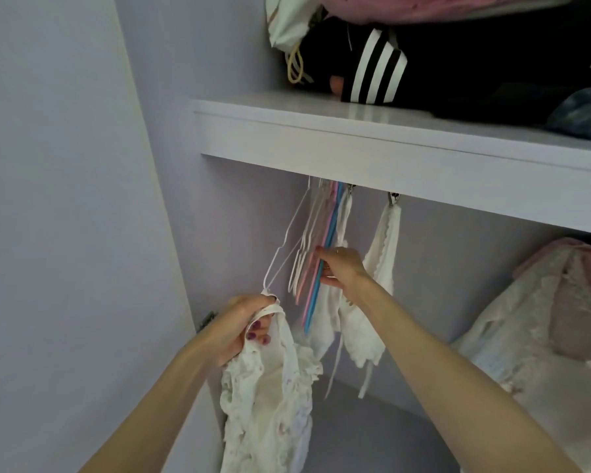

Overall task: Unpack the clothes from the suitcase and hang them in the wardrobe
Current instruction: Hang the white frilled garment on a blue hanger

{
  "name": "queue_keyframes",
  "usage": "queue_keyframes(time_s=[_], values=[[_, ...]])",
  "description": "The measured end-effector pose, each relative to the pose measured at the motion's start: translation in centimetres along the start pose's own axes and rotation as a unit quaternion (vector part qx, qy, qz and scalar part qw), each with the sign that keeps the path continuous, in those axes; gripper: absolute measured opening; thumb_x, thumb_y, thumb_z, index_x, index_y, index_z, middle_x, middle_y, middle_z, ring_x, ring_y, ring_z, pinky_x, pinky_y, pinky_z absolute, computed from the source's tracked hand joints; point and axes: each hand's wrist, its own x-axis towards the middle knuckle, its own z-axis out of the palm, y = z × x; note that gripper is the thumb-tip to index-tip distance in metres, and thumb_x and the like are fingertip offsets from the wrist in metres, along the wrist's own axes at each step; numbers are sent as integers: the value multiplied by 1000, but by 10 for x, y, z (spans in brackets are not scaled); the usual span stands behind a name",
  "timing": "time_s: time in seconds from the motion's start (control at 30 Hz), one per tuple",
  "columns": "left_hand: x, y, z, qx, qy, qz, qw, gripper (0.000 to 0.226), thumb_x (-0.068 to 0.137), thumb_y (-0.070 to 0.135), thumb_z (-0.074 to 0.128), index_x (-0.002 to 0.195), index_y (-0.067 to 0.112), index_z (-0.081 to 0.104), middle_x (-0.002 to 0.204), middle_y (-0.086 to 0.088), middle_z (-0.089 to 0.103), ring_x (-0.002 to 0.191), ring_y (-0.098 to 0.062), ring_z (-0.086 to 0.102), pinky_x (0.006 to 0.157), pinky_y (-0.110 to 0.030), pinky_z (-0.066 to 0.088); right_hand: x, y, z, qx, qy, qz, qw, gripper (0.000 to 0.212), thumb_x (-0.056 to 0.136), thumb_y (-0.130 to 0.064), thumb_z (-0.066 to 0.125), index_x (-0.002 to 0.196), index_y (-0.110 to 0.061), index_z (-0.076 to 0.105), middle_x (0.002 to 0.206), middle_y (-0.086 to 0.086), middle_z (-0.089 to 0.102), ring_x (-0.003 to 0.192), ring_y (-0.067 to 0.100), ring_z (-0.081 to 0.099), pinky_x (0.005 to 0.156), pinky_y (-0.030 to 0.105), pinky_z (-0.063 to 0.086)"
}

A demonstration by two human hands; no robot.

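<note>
My left hand grips the top of a cream ruffled garment, which hangs down from it. The tip of a white wire hanger reaches down to that fist. My right hand pinches a bunch of empty hangers, white, pink and blue, that hang from under the wardrobe shelf. The rail itself is hidden behind the shelf's front edge. The suitcase is out of view.
White lace pieces hang on clips just right of the hangers. A lace dress and pink clothes hang at the far right. Folded dark clothes with white stripes lie on the shelf. The wardrobe's side wall stands close on the left.
</note>
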Motion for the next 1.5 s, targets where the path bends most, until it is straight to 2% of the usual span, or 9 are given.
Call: queue_keyframes(time_s=[0.13, 0.27, 0.5, 0.7, 0.87, 1.1, 1.2, 1.37, 1.5], values=[[0, 3, -6, 3, -10, 7, 1000, 53, 92, 11, 44, 40, 19, 43, 43, 0, 27, 36, -12, 23, 46, -25, 27, 1, 2, 0, -5, 24, -23, 999, 14, 95, -18, 52, 93, -5, 56, 94, 12, 60, 89, 24, 60, 82, 36, 55], [0, 3, -5, 6, -12, 4, 1000, 50, 92, 10, 45, 42, 17, 43, 44, 0, 27, 36, -11, 22, 41, -23, 28, 1, 0, -1, 1, 5, -27, 1000, 15, 95, -15, 51, 86, -5, 58, 90, 13, 60, 82, 24, 60, 81, 36, 55], [-3, 0, -4, 15, -7, -12, 1000, 47, 93, 10, 45, 46, 14, 46, 46, 0, 28, 39, -12, 22, 41, -22, 31, -8, -14, -3, -31, -40, -48, 998, 11, 96, -9, 48, 89, -4, 54, 71, 7, 51, 59, 13, 51, 48, 16, 49], [-6, -1, 8, 43, -33, -24, 998, 46, 94, 14, 46, 48, 15, 51, 51, -2, 30, 44, -14, 24, 43, -24, 33, -9, -26, -17, -45, -15, -68, 997, 13, 96, -6, 44, 93, -5, 56, 67, 4, 48, 56, 13, 46, 54, 19, 44], [-15, -2, 15, 43, -28, -32, 998, 40, 94, 14, 47, 54, 12, 52, 53, -3, 29, 44, -14, 24, 43, -24, 33, -13, -21, -31, 6, 39, -55, 998, 25, 94, 0, 31, 99, -11, 53, 64, 1, 40, 51, 12, 34, 33, 15, 31], [-28, -8, 24, 57, -15, -32, 998, 47, 94, 15, 49, 48, 13, 56, 50, -2, 35, 41, -13, 28, 45, -24, 36, -28, -13, -40, -28, 69, -108, 991, 29, 102, -21, 27, 118, -17, 50, 68, -2, 40, 56, 12, 36, 44, 23, 31], [-31, -12, 29, 64, -14, -26, 998, 44, 94, 14, 50, 51, 10, 57, 51, -4, 37, 43, -15, 32, 48, -27, 39, -32, -8, -41, -65, 93, -145, 983, 34, 102, -18, 25, 126, -19, 48, 78, -2, 48, 69, 19, 48, 51, 24, 36], [-37, -20, 39, 65, -3, -31, 997, 31, 92, 12, 51, 64, 1, 56, 56, -7, 43, 43, -14, 38, 46, -26, 44, -45, -1, -45, -20, 80, -119, 989, 21, 98, -6, 25, 106, -11, 44, 73, 0, 43, 56, 12, 39, 47, 23, 35], [-39, -25, 45, 51, 3, -31, 998, 30, 93, 12, 51, 67, 0, 61, 57, -6, 46, 43, -13, 39, 46, -26, 45, -53, 6, -49, 1, 74, -96, 993, 10, 97, -13, 34, 99, -12, 43, 71, 1, 43, 54, 12, 36, 42, 21, 31]])
